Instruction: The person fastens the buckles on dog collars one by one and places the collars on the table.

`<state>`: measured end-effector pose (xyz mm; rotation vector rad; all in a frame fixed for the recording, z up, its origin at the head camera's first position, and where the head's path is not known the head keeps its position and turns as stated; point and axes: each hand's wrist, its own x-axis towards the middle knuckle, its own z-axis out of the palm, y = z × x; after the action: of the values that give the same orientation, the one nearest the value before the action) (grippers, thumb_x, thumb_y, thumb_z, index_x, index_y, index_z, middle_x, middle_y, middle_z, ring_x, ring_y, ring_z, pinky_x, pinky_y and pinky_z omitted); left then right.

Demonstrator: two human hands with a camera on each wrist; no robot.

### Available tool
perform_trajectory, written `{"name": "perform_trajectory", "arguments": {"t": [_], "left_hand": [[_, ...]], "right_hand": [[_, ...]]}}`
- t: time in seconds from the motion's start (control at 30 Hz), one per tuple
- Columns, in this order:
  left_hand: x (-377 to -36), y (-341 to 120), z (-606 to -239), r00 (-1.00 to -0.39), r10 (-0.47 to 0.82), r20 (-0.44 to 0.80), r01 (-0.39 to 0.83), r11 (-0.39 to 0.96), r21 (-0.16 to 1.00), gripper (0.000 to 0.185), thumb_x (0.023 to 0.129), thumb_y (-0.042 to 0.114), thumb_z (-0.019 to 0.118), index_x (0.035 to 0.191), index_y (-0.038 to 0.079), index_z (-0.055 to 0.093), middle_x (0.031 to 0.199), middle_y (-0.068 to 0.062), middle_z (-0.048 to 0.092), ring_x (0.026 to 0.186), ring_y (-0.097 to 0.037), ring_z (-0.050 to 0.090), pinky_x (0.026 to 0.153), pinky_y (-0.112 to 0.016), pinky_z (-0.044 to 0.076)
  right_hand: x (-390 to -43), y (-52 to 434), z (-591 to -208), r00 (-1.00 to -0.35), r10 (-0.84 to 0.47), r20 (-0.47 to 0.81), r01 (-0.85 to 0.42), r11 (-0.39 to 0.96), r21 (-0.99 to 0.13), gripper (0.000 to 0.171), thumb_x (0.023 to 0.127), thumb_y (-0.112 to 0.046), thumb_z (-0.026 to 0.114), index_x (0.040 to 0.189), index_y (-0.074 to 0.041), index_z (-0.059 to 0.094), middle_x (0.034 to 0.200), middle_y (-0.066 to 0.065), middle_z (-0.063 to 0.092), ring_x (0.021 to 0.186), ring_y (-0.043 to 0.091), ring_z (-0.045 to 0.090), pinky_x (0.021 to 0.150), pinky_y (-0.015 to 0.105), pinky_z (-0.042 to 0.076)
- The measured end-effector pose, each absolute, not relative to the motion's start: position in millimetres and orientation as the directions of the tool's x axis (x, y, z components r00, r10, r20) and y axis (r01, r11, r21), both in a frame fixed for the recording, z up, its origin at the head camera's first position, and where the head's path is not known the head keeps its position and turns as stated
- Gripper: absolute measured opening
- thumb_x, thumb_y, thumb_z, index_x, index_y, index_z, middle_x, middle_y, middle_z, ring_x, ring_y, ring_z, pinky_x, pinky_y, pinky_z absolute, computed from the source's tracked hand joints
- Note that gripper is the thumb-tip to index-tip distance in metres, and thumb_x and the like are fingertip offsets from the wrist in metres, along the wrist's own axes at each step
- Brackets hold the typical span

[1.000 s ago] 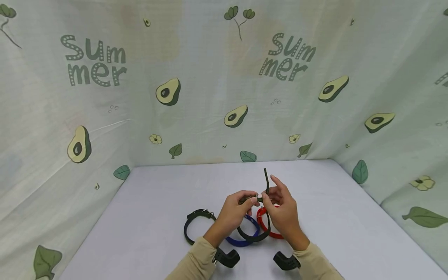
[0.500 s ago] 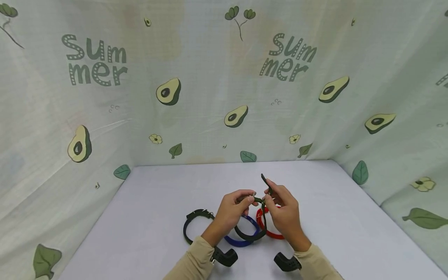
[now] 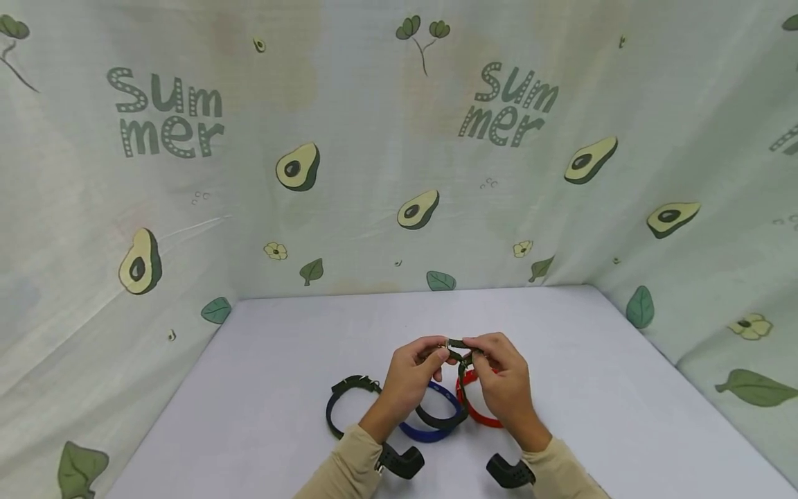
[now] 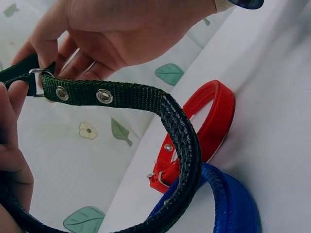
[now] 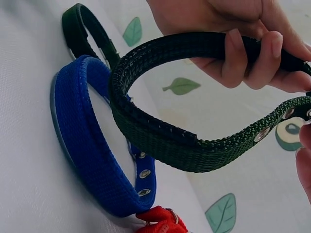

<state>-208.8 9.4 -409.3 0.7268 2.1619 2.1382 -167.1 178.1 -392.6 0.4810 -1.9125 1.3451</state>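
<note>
A dark green dog collar (image 4: 126, 94) with metal eyelets and a padded inner band is held up between both hands. My left hand (image 3: 406, 374) grips its buckle side; in the right wrist view, that hand's fingers (image 5: 235, 58) curl round the band. My right hand (image 3: 506, 371) pinches the strap's end section near a metal ring (image 4: 41, 73). The collar forms a loop hanging below the hands. Fingertips partly hide the buckle, so how the strap end passes there cannot be made out.
A blue collar (image 5: 82, 121) and a red collar (image 4: 221, 111) lie on the white table (image 3: 280, 346) under the held one. To their left lies another dark green collar (image 3: 329, 416). A printed cloth (image 3: 349, 104) walls the table's back and sides.
The strap's free end, pointing upward earlier, is bent over to the left toward the left hand. My right hand's raised fingers have come down onto it.
</note>
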Motion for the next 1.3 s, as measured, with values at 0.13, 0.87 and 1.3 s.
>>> {"name": "perform_trajectory", "arguments": {"t": [0.13, 0.87, 1.3], "left_hand": [[-208, 9, -412, -0.879, 0.332, 0.342, 0.342, -0.059, 0.938, 0.026, 0.1, 0.024, 0.064, 0.121, 0.008, 0.068, 0.095, -0.004, 0.073, 0.07, -0.012, 0.058, 0.065, -0.027, 0.051], [-209, 10, -414, -0.902, 0.289, 0.32, 0.294, -0.128, 0.947, 0.026, 0.096, 0.015, 0.069, 0.117, 0.004, 0.059, 0.097, -0.011, 0.074, 0.066, -0.013, 0.06, 0.064, -0.024, 0.052], [-205, 13, -410, -0.87, 0.346, 0.352, 0.344, -0.088, 0.935, 0.022, 0.101, 0.022, 0.062, 0.118, 0.008, 0.065, 0.093, -0.018, 0.062, 0.073, -0.015, 0.058, 0.058, -0.022, 0.045]], "right_hand": [[-178, 184, -410, -0.64, 0.097, 0.762, -0.683, 0.382, -0.623, 0.034, 0.087, 0.021, 0.057, 0.104, -0.002, 0.076, 0.097, 0.009, 0.063, 0.081, 0.015, 0.058, 0.07, 0.015, 0.05], [-186, 177, -424, -0.582, -0.052, 0.811, -0.752, 0.413, -0.513, 0.043, 0.083, 0.02, 0.061, 0.119, -0.001, 0.072, 0.102, 0.004, 0.066, 0.085, 0.012, 0.062, 0.07, 0.016, 0.051], [-168, 169, -411, -0.766, 0.018, 0.642, -0.599, 0.342, -0.724, 0.033, 0.091, 0.008, 0.065, 0.123, 0.0, 0.065, 0.108, 0.008, 0.068, 0.085, 0.016, 0.065, 0.072, 0.021, 0.055]]}}
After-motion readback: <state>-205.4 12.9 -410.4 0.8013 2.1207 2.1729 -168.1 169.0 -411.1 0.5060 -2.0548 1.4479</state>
